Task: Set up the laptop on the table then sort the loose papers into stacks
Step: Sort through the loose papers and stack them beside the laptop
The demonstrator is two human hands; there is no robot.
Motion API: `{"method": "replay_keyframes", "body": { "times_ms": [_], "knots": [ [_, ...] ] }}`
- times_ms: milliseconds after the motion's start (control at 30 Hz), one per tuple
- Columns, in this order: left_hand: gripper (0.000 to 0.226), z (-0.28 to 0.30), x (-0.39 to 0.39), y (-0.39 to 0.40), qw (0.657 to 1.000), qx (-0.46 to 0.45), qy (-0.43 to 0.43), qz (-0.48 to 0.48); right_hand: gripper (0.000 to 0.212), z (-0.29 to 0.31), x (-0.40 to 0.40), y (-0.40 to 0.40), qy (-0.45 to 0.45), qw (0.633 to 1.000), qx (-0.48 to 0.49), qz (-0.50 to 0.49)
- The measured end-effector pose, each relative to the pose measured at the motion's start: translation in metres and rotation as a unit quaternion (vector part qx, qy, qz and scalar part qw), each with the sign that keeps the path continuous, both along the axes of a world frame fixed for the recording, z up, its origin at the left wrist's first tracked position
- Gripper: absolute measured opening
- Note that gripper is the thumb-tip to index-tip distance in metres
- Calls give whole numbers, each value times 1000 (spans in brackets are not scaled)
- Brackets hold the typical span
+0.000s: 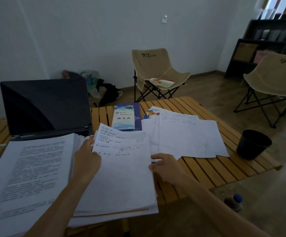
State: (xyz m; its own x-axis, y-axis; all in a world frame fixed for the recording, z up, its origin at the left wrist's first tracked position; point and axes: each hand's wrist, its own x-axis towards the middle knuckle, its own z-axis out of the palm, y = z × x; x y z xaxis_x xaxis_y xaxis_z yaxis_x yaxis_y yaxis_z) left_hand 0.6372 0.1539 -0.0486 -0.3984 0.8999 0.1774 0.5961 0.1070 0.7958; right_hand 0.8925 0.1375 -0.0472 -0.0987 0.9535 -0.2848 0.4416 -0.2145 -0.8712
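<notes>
— Where are your hands, nearest the camera?

— Your left hand [87, 158] grips the left edge of a handwritten sheet [121, 168], thumb on top, fingers curled under it. Your right hand [164, 165] pinches the same sheet's right edge. The sheet tops a thick stack of papers [118, 211] at the worktop's [207, 168] near edge.

— And to your left?

— A tall pile of printed pages [27, 168] covers the near left corner, its far edge hiding the front of the open laptop [44, 106], whose screen is dark and faces you from the left side.

— What lies beyond the sheet you hold?

— Loose white sheets [190, 135] overlap one another across the middle toward the right edge. Behind them, near the far edge, a blue-and-white leaflet [124, 118] rests on a purple folder [137, 110], with a colourful brochure [151, 113] just beside it, partly tucked under the loose sheets.

— Off the worktop?

— A black bin [253, 144] stands on the floor by the right edge; a blue-capped bottle [234, 201] stands nearer you. Two beige folding chairs [156, 69] stand farther back, one carrying a tray [162, 82], and bags [101, 86] lie against the wall.
</notes>
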Motion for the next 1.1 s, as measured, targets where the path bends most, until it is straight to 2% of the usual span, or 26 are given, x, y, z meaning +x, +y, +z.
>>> {"method": "replay_keyframes", "body": {
  "times_ms": [67, 100, 167, 233, 300, 333, 400, 467, 533, 667, 833, 900, 1000, 1033, 1100],
  "knots": [
    [51, -2, -2, -3, 999, -15, 31, 0, 47, -3, -3, -3, -32, 999, 18, 19],
    [57, -3, -3, -4, 996, -34, 85, 3, 47, -4, -6, -4, -46, 998, 23, 29],
    [65, -7, 1, -5, 967, -57, 250, -6, 43, -2, -7, -8, -64, 997, 30, 37],
    [63, -9, 15, -7, 944, -51, 316, -84, 37, 4, 0, -5, -100, 993, 54, 41],
    [57, -14, 34, -9, 931, -64, 310, -183, 36, 10, 16, 8, -176, 978, 106, 25],
    [57, -20, 41, -9, 920, -85, 311, -221, 42, 11, 27, 17, -216, 969, 122, 8],
    [58, -28, 51, -12, 898, -131, 332, -258, 72, 6, 45, 34, -319, 943, 93, -12],
    [59, -30, 52, -14, 891, -155, 337, -263, 95, -4, 53, 40, -392, 918, 50, 5],
    [59, -29, 50, -13, 891, -161, 336, -258, 96, -15, 53, 39, -405, 912, 66, -3],
    [58, -29, 50, -15, 896, -163, 324, -256, 83, -23, 52, 39, -423, 897, 120, -39],
    [58, -26, 55, -17, 903, -156, 314, -249, 98, -8, 35, 52, -441, 896, 35, -45],
    [58, -26, 55, -18, 903, -156, 316, -248, 89, -13, 23, 56, -471, 879, 27, -68],
    [59, -27, 54, -18, 902, -159, 311, -251, 45, -23, 21, 54, -544, 831, 92, -78],
    [59, -28, 54, -17, 904, -158, 309, -251, 33, -23, 25, 53, -543, 828, 115, -79],
    [58, -27, 53, -17, 905, -156, 309, -248, 23, -17, 40, 53, -487, 854, 162, -85]
  ]
}}
